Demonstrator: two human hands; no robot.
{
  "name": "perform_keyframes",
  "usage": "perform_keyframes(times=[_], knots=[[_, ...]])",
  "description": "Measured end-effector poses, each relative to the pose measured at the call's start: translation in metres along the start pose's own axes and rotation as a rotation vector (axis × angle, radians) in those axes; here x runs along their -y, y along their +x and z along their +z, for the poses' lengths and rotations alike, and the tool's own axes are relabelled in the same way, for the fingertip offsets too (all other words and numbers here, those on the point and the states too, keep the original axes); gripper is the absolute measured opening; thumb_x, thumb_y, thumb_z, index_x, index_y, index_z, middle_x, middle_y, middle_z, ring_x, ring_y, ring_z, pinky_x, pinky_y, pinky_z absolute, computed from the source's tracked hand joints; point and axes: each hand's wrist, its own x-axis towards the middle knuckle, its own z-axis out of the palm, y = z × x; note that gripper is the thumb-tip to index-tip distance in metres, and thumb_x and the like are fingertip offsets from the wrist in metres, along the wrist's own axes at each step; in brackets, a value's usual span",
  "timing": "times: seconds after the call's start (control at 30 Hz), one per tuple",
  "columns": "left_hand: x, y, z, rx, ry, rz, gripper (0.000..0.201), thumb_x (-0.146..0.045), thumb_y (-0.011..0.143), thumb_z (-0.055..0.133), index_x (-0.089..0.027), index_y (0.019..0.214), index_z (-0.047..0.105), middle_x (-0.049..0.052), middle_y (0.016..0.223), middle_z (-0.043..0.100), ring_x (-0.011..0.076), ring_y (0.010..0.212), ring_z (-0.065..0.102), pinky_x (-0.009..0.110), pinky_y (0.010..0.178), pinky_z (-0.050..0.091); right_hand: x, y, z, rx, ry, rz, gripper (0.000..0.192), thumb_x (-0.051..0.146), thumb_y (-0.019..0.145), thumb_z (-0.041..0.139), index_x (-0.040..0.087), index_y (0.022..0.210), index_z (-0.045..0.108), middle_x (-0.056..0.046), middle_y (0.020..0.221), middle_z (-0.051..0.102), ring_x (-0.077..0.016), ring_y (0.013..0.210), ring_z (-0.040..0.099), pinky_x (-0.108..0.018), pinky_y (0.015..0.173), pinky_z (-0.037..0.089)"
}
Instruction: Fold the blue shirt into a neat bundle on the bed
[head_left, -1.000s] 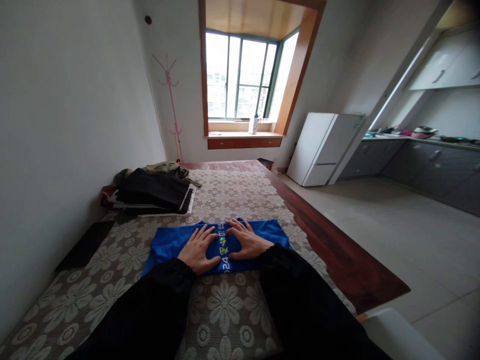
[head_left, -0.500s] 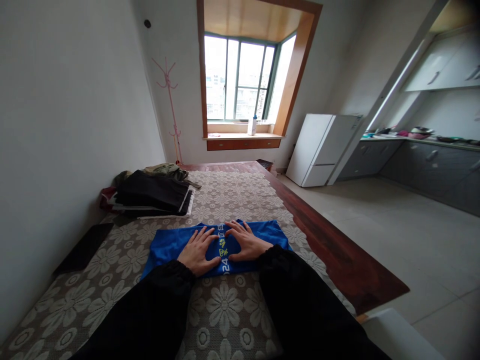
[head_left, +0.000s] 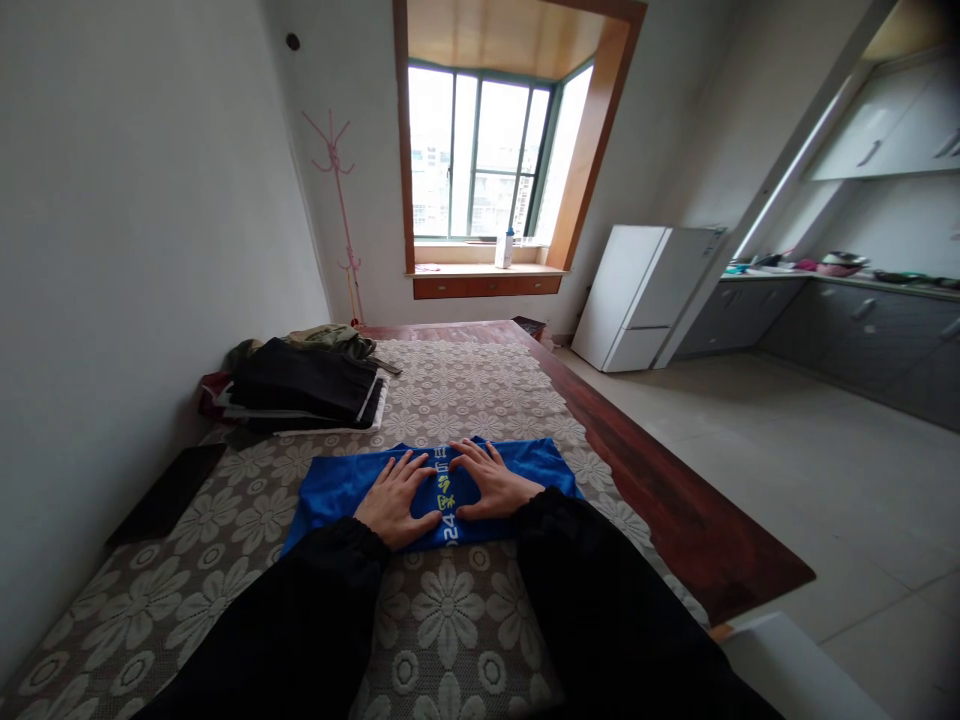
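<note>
A folded blue garment (head_left: 341,488) with white and yellow print lies flat on the lace-covered table in front of me. My left hand (head_left: 397,497) rests palm down on its middle, fingers spread. My right hand (head_left: 489,480) lies flat beside it, fingers spread, thumb tips close together. Both hands press on the cloth and grip nothing. Black sleeves cover my arms.
A stack of folded dark clothes (head_left: 304,385) sits at the far left of the table. A black flat object (head_left: 169,492) lies by the wall. The table's bare wooden edge (head_left: 675,500) runs on the right. A white fridge (head_left: 645,295) and kitchen counter (head_left: 862,320) stand beyond.
</note>
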Motion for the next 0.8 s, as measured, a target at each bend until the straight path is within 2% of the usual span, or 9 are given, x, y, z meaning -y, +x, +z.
perform_keyframes(times=[0.5,0.8], knots=[[0.0040,0.0005,0.0040,-0.030,-0.010,0.015,0.065,-0.051,0.082,0.068,-0.025,0.140,0.055,0.007,0.164,0.042,0.0322,0.156,0.025,0.057,0.129,0.017,0.0005,-0.0001,0.0013,-0.012,-0.007,0.004,0.076,0.055,0.071,0.080,0.026,0.136,0.053,-0.011,0.169,0.023,-0.0351,0.158,0.008,-0.062,0.124,-0.003],[0.0066,0.0004,0.0074,-0.028,0.014,0.031,0.073,-0.056,0.084,0.065,-0.024,0.147,0.050,0.009,0.165,0.039,0.0318,0.157,0.024,0.056,0.129,0.014,0.0019,-0.0006,-0.0008,0.007,-0.010,0.013,0.087,0.058,0.072,0.078,0.024,0.146,0.047,-0.011,0.170,0.022,-0.0348,0.158,0.007,-0.060,0.125,-0.006]])
